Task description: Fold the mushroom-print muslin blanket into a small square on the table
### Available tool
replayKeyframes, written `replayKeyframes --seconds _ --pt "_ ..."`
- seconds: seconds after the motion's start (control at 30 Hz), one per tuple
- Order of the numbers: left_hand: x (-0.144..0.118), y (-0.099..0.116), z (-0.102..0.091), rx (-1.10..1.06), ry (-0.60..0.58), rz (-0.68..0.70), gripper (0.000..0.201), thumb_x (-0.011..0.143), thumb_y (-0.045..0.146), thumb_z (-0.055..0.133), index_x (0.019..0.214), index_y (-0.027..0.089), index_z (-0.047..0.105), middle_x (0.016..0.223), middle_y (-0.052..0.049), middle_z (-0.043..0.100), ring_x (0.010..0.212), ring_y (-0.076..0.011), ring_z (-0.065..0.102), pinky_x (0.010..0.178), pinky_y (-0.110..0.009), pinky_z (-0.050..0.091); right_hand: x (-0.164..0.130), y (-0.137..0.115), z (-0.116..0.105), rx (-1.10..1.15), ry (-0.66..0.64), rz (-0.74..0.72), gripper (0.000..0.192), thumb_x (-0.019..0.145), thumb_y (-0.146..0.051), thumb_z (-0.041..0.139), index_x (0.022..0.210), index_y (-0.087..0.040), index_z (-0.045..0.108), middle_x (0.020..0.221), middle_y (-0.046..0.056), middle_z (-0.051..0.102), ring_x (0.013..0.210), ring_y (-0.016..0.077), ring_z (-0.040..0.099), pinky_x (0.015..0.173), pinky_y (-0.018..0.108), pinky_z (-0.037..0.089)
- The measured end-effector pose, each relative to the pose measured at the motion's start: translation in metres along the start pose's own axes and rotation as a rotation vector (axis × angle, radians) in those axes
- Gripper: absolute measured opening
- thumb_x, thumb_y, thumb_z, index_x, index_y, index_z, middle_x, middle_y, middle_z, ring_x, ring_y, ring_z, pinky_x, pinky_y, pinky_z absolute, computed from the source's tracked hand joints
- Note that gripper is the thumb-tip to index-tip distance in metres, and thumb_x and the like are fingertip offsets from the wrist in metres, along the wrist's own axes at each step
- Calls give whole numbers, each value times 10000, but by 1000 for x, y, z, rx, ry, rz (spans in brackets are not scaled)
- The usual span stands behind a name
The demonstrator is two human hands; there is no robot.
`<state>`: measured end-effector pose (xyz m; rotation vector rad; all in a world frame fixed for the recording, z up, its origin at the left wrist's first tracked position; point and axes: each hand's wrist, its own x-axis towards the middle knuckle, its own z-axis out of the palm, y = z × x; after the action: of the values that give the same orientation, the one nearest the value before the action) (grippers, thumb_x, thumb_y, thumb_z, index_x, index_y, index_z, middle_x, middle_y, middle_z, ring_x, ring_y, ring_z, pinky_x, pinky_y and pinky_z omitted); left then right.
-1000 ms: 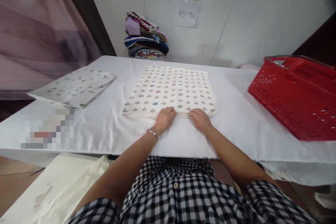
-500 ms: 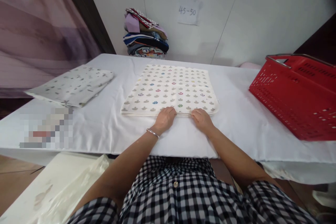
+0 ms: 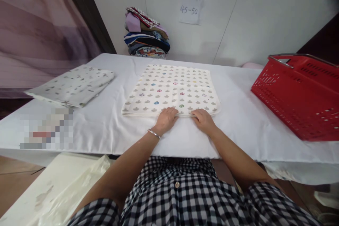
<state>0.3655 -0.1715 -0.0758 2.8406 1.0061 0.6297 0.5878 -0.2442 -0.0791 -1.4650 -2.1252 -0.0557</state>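
A folded cream cloth [image 3: 172, 88] lies flat on the white-covered table [image 3: 238, 127], printed with rows of small grey shapes and a few coloured ones. At its near edge, left of the middle, my left hand [image 3: 166, 118] is closed on the layers, fingers on top. My right hand [image 3: 203, 120] grips the same edge a short way to the right. Both thumbs are mostly hidden. A silvery bracelet [image 3: 154, 134] circles my left wrist.
Another folded white cloth [image 3: 74, 84] with a leafy print lies at the left. A red plastic basket [image 3: 299, 99] with a metal handle stands at the right. Folded fabrics [image 3: 147, 35] are stacked against the back wall. A blurred-out item [image 3: 47, 130] sits near the left front edge.
My right hand has shifted very slightly left along the cloth's near edge. The cloth and my left hand look almost unchanged.
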Motion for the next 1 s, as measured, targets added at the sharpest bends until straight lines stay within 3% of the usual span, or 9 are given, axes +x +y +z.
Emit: replayKeyframes --seconds 0.3,0.67,0.87,1.0 --pt "3 1 0 52 -1 11 203 928 225 385 898 176 580 894 -78 610 850 -200 532 749 -344 397 0 2 4 -21 20 -12 232 927 -206 391 1012 -186 607 940 81 633 842 210 525 750 362 437" --pt "6 3 0 99 -19 4 164 918 207 395 934 190 557 876 -68 602 853 -203 537 747 -344 398 3 5 10 -91 64 -25 229 912 -175 401 993 -186 615 933 83 623 833 215 511 724 346 415" --pt "6 7 -2 149 -24 48 214 883 98 389 924 185 580 1060 -78 602 940 -206 539 780 -351 404 4 6 12 -120 67 -13 218 904 -160 409 968 -185 616 925 80 621 804 211 513 713 343 403" --pt "7 16 -1 157 -24 110 219 905 157 404 899 193 621 1147 -64 583 1014 -219 507 823 -362 393 5 6 12 -98 46 -11 221 903 -147 403 957 -186 613 908 82 620 813 212 516 726 344 409"
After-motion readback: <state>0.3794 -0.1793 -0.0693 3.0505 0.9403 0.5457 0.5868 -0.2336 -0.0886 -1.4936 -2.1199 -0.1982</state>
